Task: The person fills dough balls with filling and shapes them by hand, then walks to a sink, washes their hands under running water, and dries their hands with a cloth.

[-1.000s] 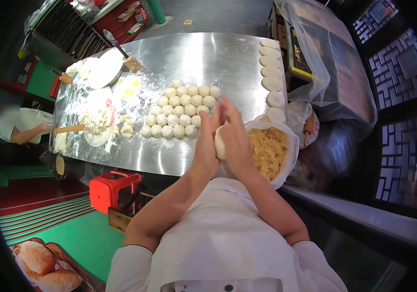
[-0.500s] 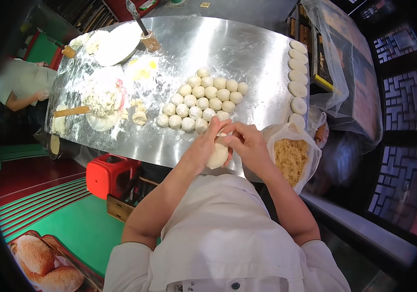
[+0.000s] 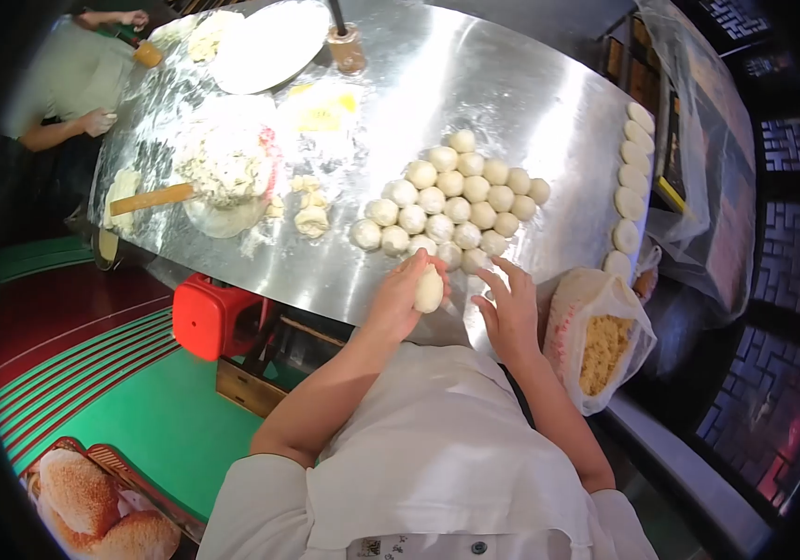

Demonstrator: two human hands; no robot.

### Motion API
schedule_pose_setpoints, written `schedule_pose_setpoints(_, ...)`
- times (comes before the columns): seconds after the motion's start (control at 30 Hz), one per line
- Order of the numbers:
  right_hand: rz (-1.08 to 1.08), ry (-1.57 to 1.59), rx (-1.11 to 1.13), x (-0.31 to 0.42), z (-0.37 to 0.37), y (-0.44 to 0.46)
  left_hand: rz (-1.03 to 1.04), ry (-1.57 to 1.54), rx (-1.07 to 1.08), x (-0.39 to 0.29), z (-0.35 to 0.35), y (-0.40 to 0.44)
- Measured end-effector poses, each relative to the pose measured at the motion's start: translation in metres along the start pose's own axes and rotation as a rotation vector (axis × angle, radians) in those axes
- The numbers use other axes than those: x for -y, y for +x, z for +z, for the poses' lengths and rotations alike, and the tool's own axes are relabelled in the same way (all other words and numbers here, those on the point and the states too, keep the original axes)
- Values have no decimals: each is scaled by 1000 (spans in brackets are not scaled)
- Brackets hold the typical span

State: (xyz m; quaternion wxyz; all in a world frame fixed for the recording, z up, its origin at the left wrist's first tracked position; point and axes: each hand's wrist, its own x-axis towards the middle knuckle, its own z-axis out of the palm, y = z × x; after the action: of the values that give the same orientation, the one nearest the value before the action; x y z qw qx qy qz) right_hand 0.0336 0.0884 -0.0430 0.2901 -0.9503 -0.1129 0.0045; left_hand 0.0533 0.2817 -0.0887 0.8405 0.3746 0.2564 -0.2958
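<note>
Legible text: none. Plastic bag (image 3: 563, 322) at edge of tabletop (image 3: 512, 70): red printing along its side, characters too small and creased to read. Shirt (image 3: 433, 549): small dark marks near button (image 3: 479, 548), unreadable. No numbers, brands or signs made out.

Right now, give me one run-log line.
left hand: holding dough piece | right hand: open, fingers spread | dough balls: grouped on metal table | open bag: beside right hand
</note>
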Motion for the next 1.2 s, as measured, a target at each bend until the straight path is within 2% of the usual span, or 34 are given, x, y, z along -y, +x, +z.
schedule_pose_setpoints(0.03, -99, 8, 13, 25, -8, 14, 0, -2, -15, -7, 2, -2)
schedule_pose_setpoints(0.1, -242, 50, 87, 51, 2, 37, -43, -229, -132, -26, 14, -5)
schedule_pose_setpoints(0.13, -242, 48, 86, 50, 16, 44, -43, -230, -130, -32, 8, -3)
schedule_pose_setpoints(0.2, -118, 447, 136, 31, 44, 57, -146, -31, -20, -46, -8, -1)
schedule_pose_setpoints(0.23, 58, 615, 206, 24, 43, 70, -54, 177, -25, -60, -19, -6)
schedule_pose_setpoints(0.3, 187, 556, 125, -4, 45, 101, 400, 757, -232, -63, -85, 21)
schedule_pose_setpoints(0.37, 392, 509, 31, -39, 35, 144, 597, 1056, -586, -100, -108, 15)
schedule_pose_setpoints(0.4, 373, 473, -64, -66, 37, 164, 771, 1350, -687, -109, -127, 17)
schedule_pose_setpoints(0.43, 351, 437, -159, -94, 43, 181, 758, 1413, -670, -115, -142, 17)
schedule_pose_setpoints(0.47, 353, 431, -162, -114, 46, 197, 743, 1477, -653, -118, -153, 17)
schedule_pose_setpoints(0.53, 334, 148, -151, -140, 51, 218, 661, 1475, -606, -119, -163, 19)
schedule_pose_setpoints(0.57, 338, 145, -151, -146, 59, 220, 579, 1474, -570, -117, -166, 20)
schedule_pose_setpoints(0.63, 219, 134, 132, -143, 72, 224, 607, 1468, -581, -109, -170, 25)
schedule_pose_setpoints(0.73, 227, 29, 208, -131, 74, 226, 655, 1464, -603, -103, -168, 27)
schedule_pose_setpoints(0.8, 234, -4, 168, -117, 63, 215, 678, 1466, -594, -103, -163, 30)
schedule_pose_setpoints(0.87, 102, -60, -109, -98, 44, 196, 627, 1433, -616, -100, -165, 28)
schedule_pose_setpoints(0.9, 126, 61, -146, -86, 31, 183, 645, 1417, -606, -98, -169, 29)
schedule_pose_setpoints(0.93, 132, 53, -151, -73, 13, 166, 648, 1415, -595, -97, -173, 28)
schedule_pose_setpoints(1.0, 109, 322, -246, -51, -27, 120, 687, 1444, -642, -91, -181, 27)
schedule_pose_setpoints(1.03, 159, 318, -280, -48, -48, 91, 710, 1451, -624, -87, -193, 28)
schedule_pose_setpoints(1.07, 211, 311, -316, -48, -70, 58, 678, 1320, -653, -84, -200, 25)
schedule_pose_setpoints(1.1, 332, 384, -381, -50, -89, 23, 641, 1192, -677, -80, -201, 20)
schedule_pose_setpoints(1.13, 451, 464, -447, -55, -107, -10, 649, 1190, -651, -75, -197, 14)
schedule_pose_setpoints(1.2, 673, 404, -483, -92, -129, -77, 646, 612, -664, -77, -184, -3)
